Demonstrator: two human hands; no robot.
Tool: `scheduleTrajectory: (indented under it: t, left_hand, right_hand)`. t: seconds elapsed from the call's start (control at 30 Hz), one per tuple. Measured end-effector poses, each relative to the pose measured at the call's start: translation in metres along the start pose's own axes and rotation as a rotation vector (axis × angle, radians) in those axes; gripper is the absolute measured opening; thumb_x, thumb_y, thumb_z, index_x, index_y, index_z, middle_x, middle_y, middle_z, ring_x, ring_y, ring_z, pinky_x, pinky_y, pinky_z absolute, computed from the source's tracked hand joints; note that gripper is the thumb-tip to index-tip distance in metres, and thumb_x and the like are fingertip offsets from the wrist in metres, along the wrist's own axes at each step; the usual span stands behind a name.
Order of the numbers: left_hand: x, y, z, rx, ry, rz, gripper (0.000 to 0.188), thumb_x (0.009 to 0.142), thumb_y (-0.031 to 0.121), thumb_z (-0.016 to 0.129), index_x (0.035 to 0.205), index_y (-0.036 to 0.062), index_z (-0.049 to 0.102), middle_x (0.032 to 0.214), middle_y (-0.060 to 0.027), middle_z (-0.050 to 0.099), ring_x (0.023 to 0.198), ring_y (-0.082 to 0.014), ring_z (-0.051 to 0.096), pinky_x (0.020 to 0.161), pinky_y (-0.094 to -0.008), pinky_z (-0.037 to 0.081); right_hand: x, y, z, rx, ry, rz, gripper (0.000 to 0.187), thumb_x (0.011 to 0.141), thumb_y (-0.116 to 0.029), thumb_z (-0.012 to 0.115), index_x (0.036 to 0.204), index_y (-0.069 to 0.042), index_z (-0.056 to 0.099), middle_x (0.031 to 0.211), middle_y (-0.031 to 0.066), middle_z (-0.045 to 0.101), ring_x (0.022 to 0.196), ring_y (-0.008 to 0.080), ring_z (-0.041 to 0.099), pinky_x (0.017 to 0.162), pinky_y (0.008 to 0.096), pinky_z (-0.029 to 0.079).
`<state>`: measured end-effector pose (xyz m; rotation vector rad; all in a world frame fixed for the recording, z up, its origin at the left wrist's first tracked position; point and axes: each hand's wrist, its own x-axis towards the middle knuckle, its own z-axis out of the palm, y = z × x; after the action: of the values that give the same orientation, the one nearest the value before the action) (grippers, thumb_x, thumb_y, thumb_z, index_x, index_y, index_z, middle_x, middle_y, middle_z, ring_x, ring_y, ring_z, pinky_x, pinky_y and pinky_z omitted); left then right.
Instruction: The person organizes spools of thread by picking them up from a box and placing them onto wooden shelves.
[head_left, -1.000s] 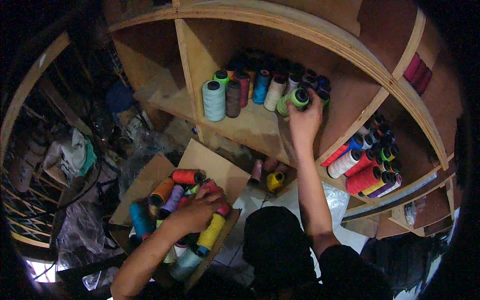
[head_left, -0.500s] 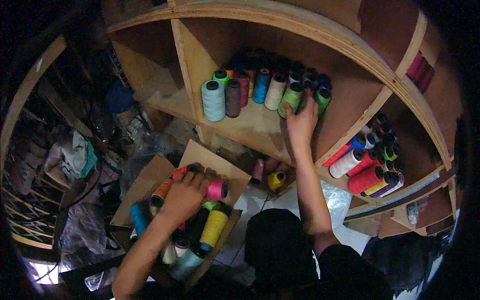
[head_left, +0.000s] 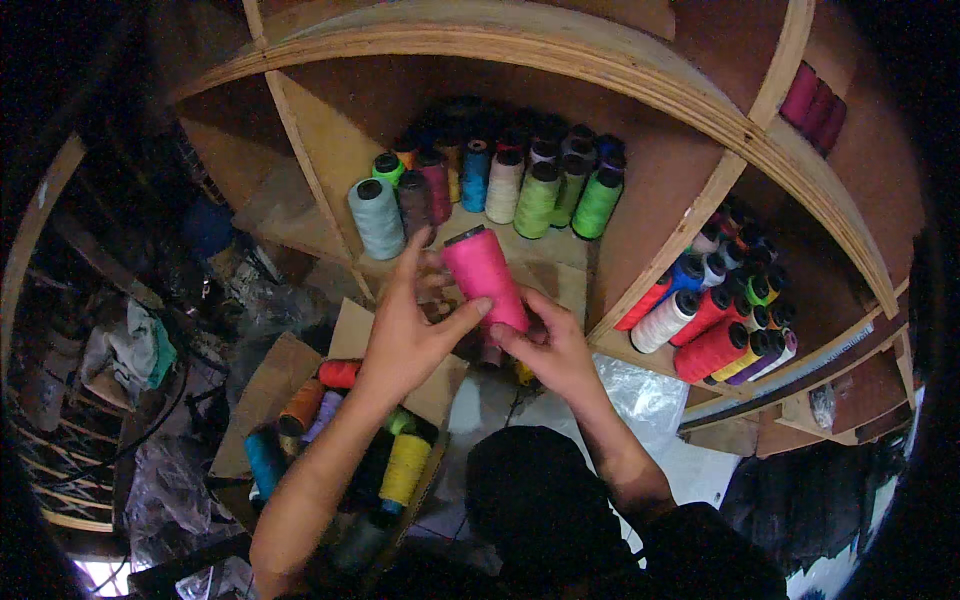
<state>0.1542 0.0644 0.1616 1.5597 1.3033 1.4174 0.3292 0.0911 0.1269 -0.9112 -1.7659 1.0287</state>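
Pink spool (head_left: 485, 275): up in front of the shelf (head_left: 555, 255), between both hands, clear of the shelf board. Long axis tilted off vertical: black-capped end points up and left in the view, other end down and right into the right hand (head_left: 548, 340). Right hand has fingers and thumb closed around that lower end. Left hand (head_left: 405, 315) has fingers spread wide on the left side of the spool, thumb crossing toward its lower part; fingers blurred, so can't be sure how much of it they touch.

Behind, standing upright on the shelf, left to right along the front: pale blue spool (head_left: 378, 222), brown spool (head_left: 414, 207), cream spool (head_left: 504, 190), light green spool (head_left: 538, 205), bright green spool (head_left: 598, 205). Darker rows behind them.

Compartment to the right: spools stacked on their sides, incl. white spool (head_left: 665, 322) and large red spool (head_left: 712, 352), ends facing out.

Below left: cardboard box (head_left: 348, 332), flaps spread, partly behind the left forearm. Orange spool (head_left: 302, 403), teal spool (head_left: 264, 462) and yellow spool (head_left: 407, 467) in it.
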Motion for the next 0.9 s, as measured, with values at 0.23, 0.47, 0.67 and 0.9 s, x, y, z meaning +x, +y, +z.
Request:
scheduleTrajectory:
  t: [0.23, 0.47, 0.67, 0.9]
  left_hand:
    - [0.006, -0.019, 0.019, 0.375, -0.108, 0.278, 0.061, 0.069, 0.007, 0.066, 0.124, 0.001, 0.039, 0.109, -0.0228, 0.053, 0.102, -0.0378, 0.053, 0.086, -0.0407, 0.043]
    - [0.053, -0.05, 0.083, 0.347, -0.002, 0.168, 0.039, 0.072, 0.008, 0.062, 0.106, -0.0038, 0.045, 0.098, -0.0248, 0.055, 0.093, -0.0425, 0.054, 0.074, -0.0457, 0.046]
    - [0.084, -0.072, 0.119, 0.472, 0.116, 0.244, 0.026, 0.075, 0.004, 0.056, 0.1, 0.0002, 0.05, 0.092, -0.0217, 0.058, 0.089, -0.0386, 0.056, 0.071, -0.0421, 0.047]
    - [0.089, -0.075, 0.136, 0.515, 0.033, 0.089, 0.012, 0.077, 0.005, 0.055, 0.087, 0.0007, 0.051, 0.089, -0.0244, 0.058, 0.085, -0.0384, 0.058, 0.066, -0.0435, 0.048]
  right_hand:
    - [0.022, -0.03, 0.0, -0.475, 0.525, -0.431, 0.05, 0.065, -0.004, 0.072, 0.11, -0.002, 0.052, 0.101, 0.013, 0.056, 0.092, 0.0253, 0.058, 0.08, 0.0323, 0.047]
    - [0.037, -0.001, -0.002, -0.537, 0.737, -0.368, 0.054, 0.076, -0.01, 0.066, 0.125, -0.002, 0.043, 0.11, 0.019, 0.055, 0.1, 0.0295, 0.056, 0.087, 0.033, 0.043]
    - [0.021, 0.029, 0.001, -0.093, 0.462, 0.15, 0.058, 0.091, -0.036, 0.042, 0.131, 0.005, 0.033, 0.127, 0.0259, 0.043, 0.12, 0.0345, 0.042, 0.099, 0.0361, 0.032]
    - [0.042, 0.085, -0.005, 0.144, 0.489, 0.149, 0.049, 0.093, -0.031, 0.038, 0.129, 0.002, 0.038, 0.13, 0.0261, 0.04, 0.125, 0.0356, 0.034, 0.104, 0.0351, 0.024]
